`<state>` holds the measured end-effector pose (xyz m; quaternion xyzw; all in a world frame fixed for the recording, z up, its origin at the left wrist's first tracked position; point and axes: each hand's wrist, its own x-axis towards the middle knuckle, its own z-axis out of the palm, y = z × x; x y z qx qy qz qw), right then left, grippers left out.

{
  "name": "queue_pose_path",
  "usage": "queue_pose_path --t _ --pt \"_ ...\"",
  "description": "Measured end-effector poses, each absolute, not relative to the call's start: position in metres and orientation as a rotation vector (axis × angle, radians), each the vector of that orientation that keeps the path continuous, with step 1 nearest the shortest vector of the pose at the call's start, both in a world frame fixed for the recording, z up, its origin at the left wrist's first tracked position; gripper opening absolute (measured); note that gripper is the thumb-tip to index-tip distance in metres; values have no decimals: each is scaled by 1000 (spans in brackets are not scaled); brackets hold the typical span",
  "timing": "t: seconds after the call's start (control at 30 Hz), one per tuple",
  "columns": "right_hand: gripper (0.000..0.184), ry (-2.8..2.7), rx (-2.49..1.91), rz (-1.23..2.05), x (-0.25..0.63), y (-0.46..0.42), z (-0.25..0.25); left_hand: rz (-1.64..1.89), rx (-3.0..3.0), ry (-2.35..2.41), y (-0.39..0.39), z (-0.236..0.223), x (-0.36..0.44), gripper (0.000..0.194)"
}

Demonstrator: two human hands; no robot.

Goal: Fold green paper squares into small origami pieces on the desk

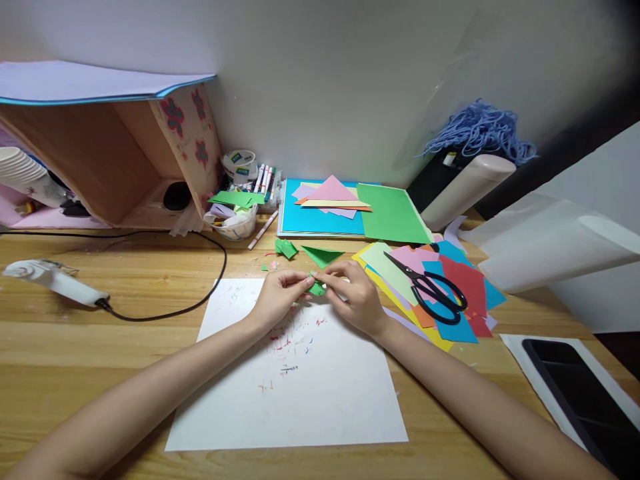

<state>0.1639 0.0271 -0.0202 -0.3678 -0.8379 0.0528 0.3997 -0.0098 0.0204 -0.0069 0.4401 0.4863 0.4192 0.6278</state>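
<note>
I see two bare hands over the far edge of a big white sheet (295, 420) on the wooden table (90, 373). The left hand (280, 293) pinches a little green paper (317, 289) between its thumb and fingers. The right hand (356, 298) pinches the same paper from the other side. The green paper is near the middle of the sheet's far edge. Just past it lies a green triangle (323, 256), and a small green bundle (286, 249) sits to the left of that. Black scissors (421, 283) lie on a messy pile of colored paper (465, 280), past the sheet's far right corner. By the table's back edge I see a flat stack of paper (395, 212). A white glue gun (65, 283) lies toward the table's left edge. A dark phone (575, 393) lies by the right edge.
</note>
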Motion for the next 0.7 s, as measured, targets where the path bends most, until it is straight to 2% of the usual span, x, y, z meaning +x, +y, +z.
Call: queue_pose_path --t 0.2,0.3,0.47,0.7 --pt "15 -1887 -1078 836 164 33 -16 944 1095 1142 20 -11 -10 24" --pt "17 -1835 -1117 1046 164 36 -17 950 1155 1142 19 -13 -10 22" --pt "21 -1753 -1098 1216 165 38 -20 967 1189 1120 19 -16 -10 22" --pt "27 -1755 -1064 1235 166 39 -19 967 1190 1089 18 -17 -10 24"
